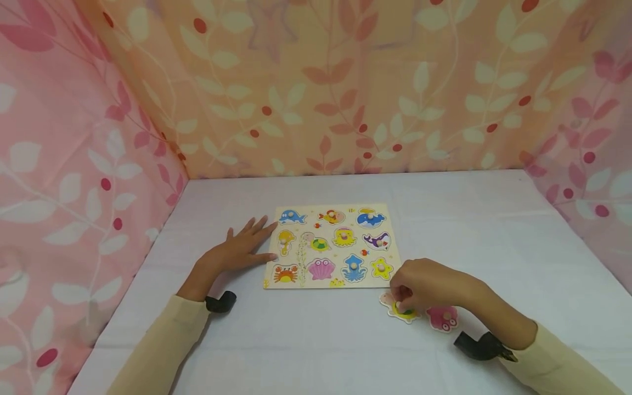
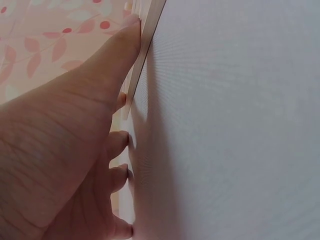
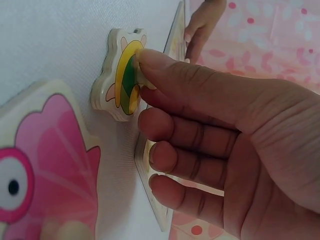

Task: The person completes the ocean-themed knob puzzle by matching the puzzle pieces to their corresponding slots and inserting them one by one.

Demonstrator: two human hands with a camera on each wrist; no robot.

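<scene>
A wooden peg puzzle board with sea-animal pictures lies in the middle of the table. My left hand rests at its left edge, fingers spread, the thumb touching the board's side. Off the board's lower right corner, my right hand pinches the peg of a turtle puzzle piece between thumb and forefinger; its other fingers curl loosely. The turtle piece is close to the cloth; whether it touches it cannot be told. Beside it lies a pink shell piece with big eyes. The board's turtle slot and shell slot show no pegs.
Other pegged pieces sit in the board, among them a crab, a blue squid and a yellow starfish. White cloth covers the table. Patterned curtains hang behind and at both sides.
</scene>
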